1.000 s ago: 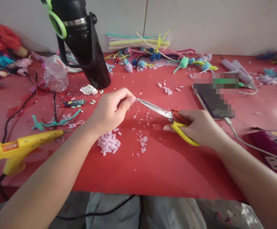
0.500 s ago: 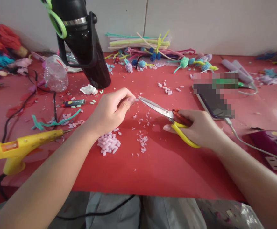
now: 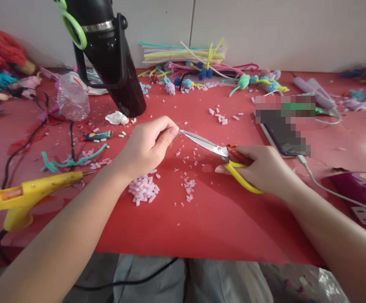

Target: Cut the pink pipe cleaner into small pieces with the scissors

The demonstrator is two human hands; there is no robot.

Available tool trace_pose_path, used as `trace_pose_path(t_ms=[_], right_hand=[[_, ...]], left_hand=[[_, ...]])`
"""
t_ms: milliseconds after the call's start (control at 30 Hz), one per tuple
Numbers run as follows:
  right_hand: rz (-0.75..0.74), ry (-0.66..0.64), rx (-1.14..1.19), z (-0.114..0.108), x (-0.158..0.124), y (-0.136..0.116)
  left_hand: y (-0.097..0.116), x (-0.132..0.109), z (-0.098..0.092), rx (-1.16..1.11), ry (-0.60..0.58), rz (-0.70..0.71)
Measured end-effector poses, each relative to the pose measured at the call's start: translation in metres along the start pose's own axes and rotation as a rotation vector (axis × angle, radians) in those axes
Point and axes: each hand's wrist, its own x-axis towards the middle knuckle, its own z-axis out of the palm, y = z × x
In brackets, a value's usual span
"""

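My left hand (image 3: 154,143) pinches something tiny between thumb and index finger; in this frame it is mostly hidden by the fingertips. The tips of the scissors (image 3: 203,141) meet those fingertips. My right hand (image 3: 261,168) is wrapped round the scissors' red and yellow handles, and the blades look nearly closed. Below my left hand lies a pile of short pale pink pieces (image 3: 143,189). Small pink trimmings (image 3: 188,189) are scattered on the red table (image 3: 183,235) under the blades. A few more pink pieces (image 3: 223,121) lie beyond the scissors.
A yellow glue gun (image 3: 31,193) and a teal fuzzy stem (image 3: 75,163) lie at the left. Behind them stands a black bottle (image 3: 110,63). Bundled fuzzy stems (image 3: 183,55) lie along the wall. A phone (image 3: 282,132) with a cable and a purple power strip (image 3: 359,198) are at the right.
The scissors have shifted slightly left, so their tips now reach my left fingertips. The small pink bit that stuck out from those fingers no longer shows clearly.
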Motion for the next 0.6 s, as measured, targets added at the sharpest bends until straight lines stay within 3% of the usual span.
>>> trace_pose_path(t_ms=[600], right_hand=[[0.008, -0.01, 0.014, -0.0024, -0.0017, -0.0065]], left_hand=[[0.0074, 0.0006, -0.0008, 0.013, -0.02, -0.046]])
